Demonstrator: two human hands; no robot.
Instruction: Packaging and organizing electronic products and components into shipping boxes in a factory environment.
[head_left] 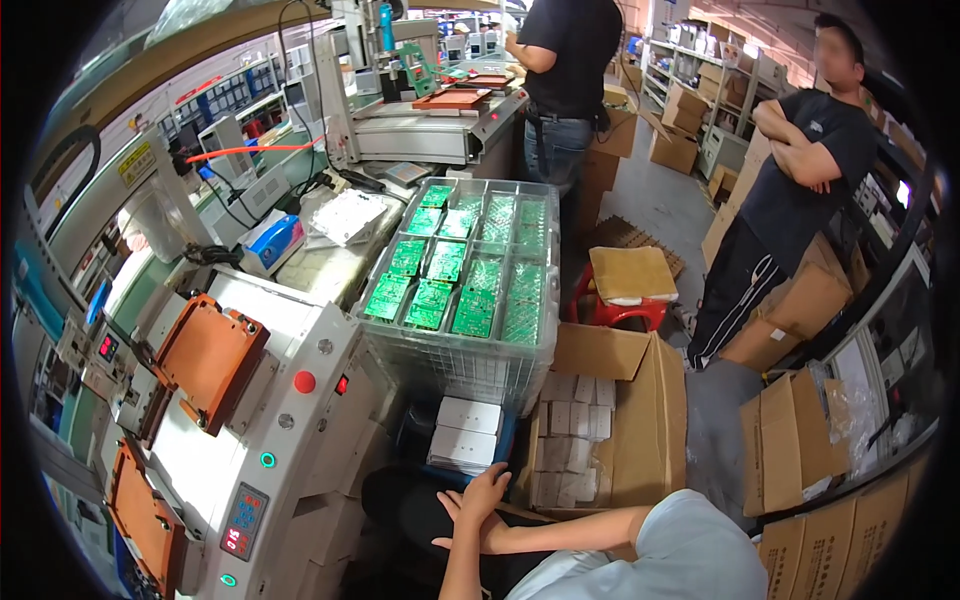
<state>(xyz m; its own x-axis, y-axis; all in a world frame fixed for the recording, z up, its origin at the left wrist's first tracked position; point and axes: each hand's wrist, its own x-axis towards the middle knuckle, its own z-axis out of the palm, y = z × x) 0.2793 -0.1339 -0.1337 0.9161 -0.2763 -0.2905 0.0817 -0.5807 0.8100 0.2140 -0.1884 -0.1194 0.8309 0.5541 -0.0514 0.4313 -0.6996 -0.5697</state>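
At near centre, over a dark lap point(412, 505): left hand point(487, 492), laid across right hand point(493, 537), arms crossed near the wrists. Grip: fingers of both extended and loosely apart, clamped on nothing visible; palms partly hidden (cannot tell of anything small tucked beneath). Step in hand, by judgement: a pause, no piece being worked. Next move, also judged: for any handling, a call to uncross first, then a short reach with fingertips under a single panel edge.

Nearest item: white panels point(466, 415), two stacks, one far, one near, lying flat inside a blue bin point(507, 445), just beyond the left fingertips; contact not certain. Long axis: left to right, right end slightly nearer. Broad faces: upward, with small dark marks (too small to tell). Pointing end: none distinguishable, short ends much alike.

Far of the bin: clear crate point(450, 367), divided into compartments, green circuit boards point(430, 303) on top, mostly toward the left. Right of the bin: open carton point(650, 420), small white pieces point(570, 420) packed toward the left side. Left: pale machine point(310, 340), two orange fixtures point(212, 352) on top, one far, one near.
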